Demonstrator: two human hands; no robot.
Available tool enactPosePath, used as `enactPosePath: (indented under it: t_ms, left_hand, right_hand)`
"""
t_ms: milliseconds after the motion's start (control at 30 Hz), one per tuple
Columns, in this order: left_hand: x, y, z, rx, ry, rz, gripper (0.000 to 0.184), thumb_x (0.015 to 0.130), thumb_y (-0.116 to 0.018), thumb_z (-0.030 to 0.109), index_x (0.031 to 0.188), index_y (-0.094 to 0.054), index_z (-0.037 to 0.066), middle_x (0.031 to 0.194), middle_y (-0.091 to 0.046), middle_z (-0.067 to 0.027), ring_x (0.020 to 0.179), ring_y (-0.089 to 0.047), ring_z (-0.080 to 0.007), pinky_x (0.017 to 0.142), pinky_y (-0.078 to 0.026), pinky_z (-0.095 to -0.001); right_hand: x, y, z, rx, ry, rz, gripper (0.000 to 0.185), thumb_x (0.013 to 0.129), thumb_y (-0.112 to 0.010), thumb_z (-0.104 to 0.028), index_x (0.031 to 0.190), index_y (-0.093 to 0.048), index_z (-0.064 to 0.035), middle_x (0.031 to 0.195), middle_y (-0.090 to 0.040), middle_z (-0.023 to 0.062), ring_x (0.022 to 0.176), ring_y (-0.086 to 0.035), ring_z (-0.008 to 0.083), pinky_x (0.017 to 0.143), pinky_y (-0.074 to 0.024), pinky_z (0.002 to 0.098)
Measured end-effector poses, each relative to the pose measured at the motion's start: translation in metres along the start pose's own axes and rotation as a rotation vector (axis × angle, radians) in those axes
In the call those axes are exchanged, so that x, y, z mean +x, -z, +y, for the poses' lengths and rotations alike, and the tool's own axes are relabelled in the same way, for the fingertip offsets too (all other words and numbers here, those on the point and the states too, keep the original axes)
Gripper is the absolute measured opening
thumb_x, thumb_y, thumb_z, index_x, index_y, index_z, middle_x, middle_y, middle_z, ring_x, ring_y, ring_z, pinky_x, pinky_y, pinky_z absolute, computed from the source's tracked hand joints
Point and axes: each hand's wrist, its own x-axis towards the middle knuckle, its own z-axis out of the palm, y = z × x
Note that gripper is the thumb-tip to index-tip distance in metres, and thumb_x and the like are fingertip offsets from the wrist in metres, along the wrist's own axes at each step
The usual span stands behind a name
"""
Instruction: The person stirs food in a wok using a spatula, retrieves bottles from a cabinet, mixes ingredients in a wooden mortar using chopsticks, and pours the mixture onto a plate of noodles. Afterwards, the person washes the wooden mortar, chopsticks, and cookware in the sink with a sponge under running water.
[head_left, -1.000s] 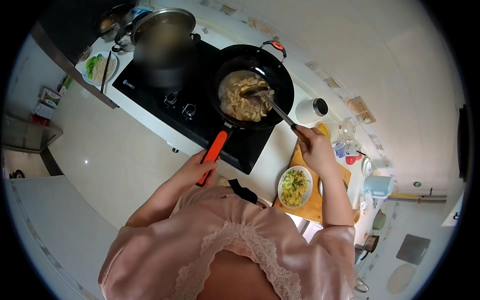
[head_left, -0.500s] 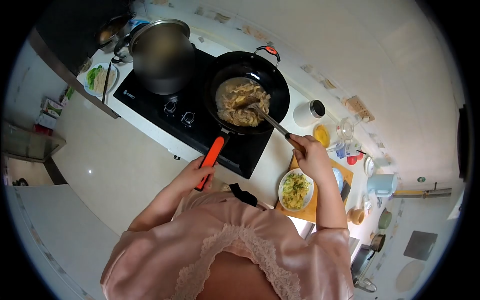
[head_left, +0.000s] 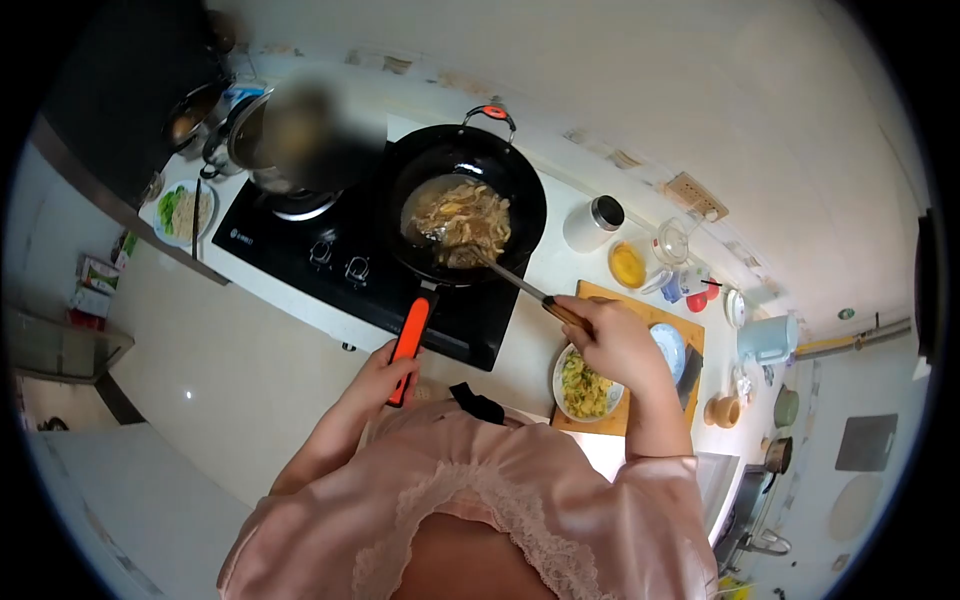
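Left hand: grip wrapped round red wok handle. Right hand: grip clenched on spatula. Wok over black cooktop.

Progress: brownish strips in wok with liquid, apparently mid-stir; doneness cannot be told at this size. Yellow-green food apart, in bowl on surface's cutting board.

Versus half second earlier: blade shifted from mid-strips toward near edge; left hold unchanged.

On your left, chopsticks rest on a plate. On your right stand a white canister and a blue jug.
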Motion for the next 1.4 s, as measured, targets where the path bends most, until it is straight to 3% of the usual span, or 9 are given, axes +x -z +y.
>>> enactPosePath:
  t_ms: [133,300,567,733,933,1033,1133,1300,1400]
  left_hand:
    - [-0.002,0.003,0.004,0.012,0.017,-0.016,0.027,0.086,-0.052,0.011,0.111,-0.051,0.002,0.065,-0.052,-0.005,0.047,-0.05,-0.0145,0.043,-0.042,-0.0266]
    - [-0.002,0.001,0.003,0.024,0.025,0.023,0.03,0.085,-0.053,0.012,0.113,-0.05,0.001,0.064,-0.052,-0.0055,0.046,-0.05,-0.0143,0.041,-0.041,-0.0264]
    - [-0.006,-0.013,0.007,0.011,0.042,0.022,0.028,0.087,-0.045,0.015,0.112,-0.046,0.002,0.06,-0.048,-0.0049,0.041,-0.045,-0.0139,0.038,-0.039,-0.0264]
    - [0.0,-0.009,0.002,-0.143,0.133,-0.026,0.052,0.093,-0.036,0.052,0.1,-0.055,0.004,0.057,-0.046,-0.0046,0.044,-0.045,-0.0162,0.043,-0.04,-0.0286]
    - [0.023,0.005,-0.028,-0.36,0.088,-0.043,0.054,0.092,-0.039,0.054,0.088,-0.059,0.004,0.062,-0.05,-0.0065,0.057,-0.052,-0.0184,0.056,-0.044,-0.0299]
    - [0.041,0.023,-0.058,-0.454,0.06,-0.028,0.053,0.092,-0.041,0.053,0.089,-0.059,0.004,0.065,-0.052,-0.0077,0.06,-0.052,-0.0185,0.059,-0.044,-0.0295]
    - [0.049,0.017,-0.065,-0.513,0.187,0.021,0.05,0.092,-0.042,0.052,0.082,-0.059,0.006,0.061,-0.051,-0.0055,0.055,-0.049,-0.0172,0.054,-0.04,-0.0293]
    - [0.072,0.035,-0.092,-0.172,0.166,-0.129,0.054,0.093,-0.038,0.053,0.058,-0.044,0.014,0.05,-0.041,-0.0013,0.045,-0.04,-0.0151,0.045,-0.032,-0.028]
    - [0.06,0.046,-0.091,-0.284,0.251,0.065,0.048,0.094,-0.037,0.051,0.068,-0.047,0.012,0.055,-0.043,-0.0025,0.045,-0.04,-0.0149,0.044,-0.032,-0.0286]
  right_hand:
    - [-0.013,0.004,0.001,-0.209,-0.025,0.016,0.029,0.08,-0.057,-0.012,0.109,-0.063,-0.0094,0.08,-0.062,0.0188,0.074,-0.06,0.0363,0.068,-0.0483,0.0429]
    - [-0.014,-0.001,0.011,-0.036,-0.164,0.1,0.032,0.082,-0.053,-0.014,0.113,-0.058,-0.0091,0.085,-0.061,0.0199,0.08,-0.061,0.0384,0.071,-0.0487,0.0459]
    - [0.042,-0.127,0.054,0.062,-0.178,0.369,0.033,0.083,-0.053,-0.009,0.115,-0.05,-0.0047,0.088,-0.056,0.0172,0.078,-0.059,0.0355,0.066,-0.0493,0.0432]
    - [0.038,-0.155,0.046,0.184,-0.138,0.463,0.04,0.081,-0.057,-0.008,0.12,-0.051,-0.0045,0.097,-0.055,0.0146,0.08,-0.06,0.0338,0.068,-0.0497,0.0405]
    - [-0.001,-0.135,0.049,0.398,-0.107,0.68,0.035,0.084,-0.061,-0.015,0.116,-0.053,-0.0046,0.101,-0.059,0.0136,0.077,-0.061,0.0301,0.067,-0.0493,0.0382]
    - [-0.032,-0.144,0.063,0.505,-0.247,0.622,0.031,0.086,-0.06,-0.016,0.114,-0.054,-0.0048,0.097,-0.062,0.0137,0.073,-0.062,0.0291,0.064,-0.0496,0.0365]
    - [-0.059,-0.168,0.079,0.543,-0.325,0.685,0.024,0.086,-0.059,-0.016,0.106,-0.058,-0.0027,0.082,-0.063,0.0149,0.07,-0.061,0.0339,0.061,-0.0491,0.0394]
    - [-0.086,-0.161,0.091,0.485,-0.363,0.639,0.021,0.086,-0.058,-0.014,0.104,-0.06,-0.002,0.084,-0.065,0.0155,0.07,-0.063,0.0303,0.063,-0.0493,0.0361]
    - [-0.081,-0.099,0.1,0.441,-0.355,0.683,0.023,0.086,-0.058,-0.009,0.107,-0.059,-0.0011,0.088,-0.065,0.0139,0.072,-0.062,0.0236,0.065,-0.049,0.0309]
